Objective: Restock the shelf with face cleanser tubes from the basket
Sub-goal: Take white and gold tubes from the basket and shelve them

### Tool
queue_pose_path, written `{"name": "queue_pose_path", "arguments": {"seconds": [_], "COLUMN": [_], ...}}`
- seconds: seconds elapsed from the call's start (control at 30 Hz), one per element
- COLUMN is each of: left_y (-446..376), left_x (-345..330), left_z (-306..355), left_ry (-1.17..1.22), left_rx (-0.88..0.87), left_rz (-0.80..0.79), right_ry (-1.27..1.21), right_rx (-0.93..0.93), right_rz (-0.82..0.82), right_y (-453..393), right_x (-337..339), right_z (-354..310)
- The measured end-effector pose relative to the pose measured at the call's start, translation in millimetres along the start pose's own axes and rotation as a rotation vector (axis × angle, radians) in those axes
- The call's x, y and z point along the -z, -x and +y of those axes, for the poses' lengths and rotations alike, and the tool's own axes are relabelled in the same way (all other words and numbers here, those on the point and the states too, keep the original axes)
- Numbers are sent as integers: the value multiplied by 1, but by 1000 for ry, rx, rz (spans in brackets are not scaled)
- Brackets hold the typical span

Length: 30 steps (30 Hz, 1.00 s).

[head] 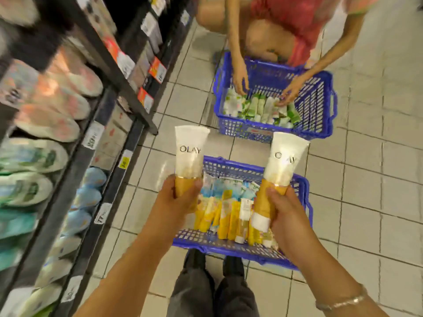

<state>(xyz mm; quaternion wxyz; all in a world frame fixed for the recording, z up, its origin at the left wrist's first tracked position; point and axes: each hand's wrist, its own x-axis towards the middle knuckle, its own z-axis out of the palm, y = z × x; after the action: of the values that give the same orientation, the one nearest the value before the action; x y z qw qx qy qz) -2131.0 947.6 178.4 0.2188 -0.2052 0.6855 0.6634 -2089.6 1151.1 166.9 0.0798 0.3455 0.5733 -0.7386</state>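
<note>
My left hand (177,199) grips a white and gold cleanser tube (190,152) by its gold cap end, held upright. Gripped the same way, a second matching tube (282,161) stands in my right hand (286,213), tilted slightly right. Both tubes hang above a blue basket (229,247) on the floor, which holds several yellow, white and blue tubes lying flat. The shelf (75,156) runs along the left, its tiers stocked with rows of tubes seen end-on.
A second blue basket (318,106) with green and white tubes sits farther ahead; another person crouches behind it with both hands (240,81) inside. My feet stand just behind the near basket. White tiled floor spreads to the right.
</note>
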Motion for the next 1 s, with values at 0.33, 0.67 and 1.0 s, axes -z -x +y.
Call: {"name": "queue_pose_path", "arguments": {"seconds": [0.33, 0.67, 1.0], "left_y": [137, 310, 509], "left_x": [82, 129, 157], "left_z": [143, 169, 147], "left_ry": [239, 461, 632], "left_rx": [-205, -424, -622], "left_rz": [227, 575, 907], "right_ry": [165, 243, 269], "right_rx": [196, 286, 306], "right_rz": [-342, -907, -1383], "right_y": [126, 243, 408], "right_x": [-132, -200, -239], "right_z": [-148, -195, -187]}}
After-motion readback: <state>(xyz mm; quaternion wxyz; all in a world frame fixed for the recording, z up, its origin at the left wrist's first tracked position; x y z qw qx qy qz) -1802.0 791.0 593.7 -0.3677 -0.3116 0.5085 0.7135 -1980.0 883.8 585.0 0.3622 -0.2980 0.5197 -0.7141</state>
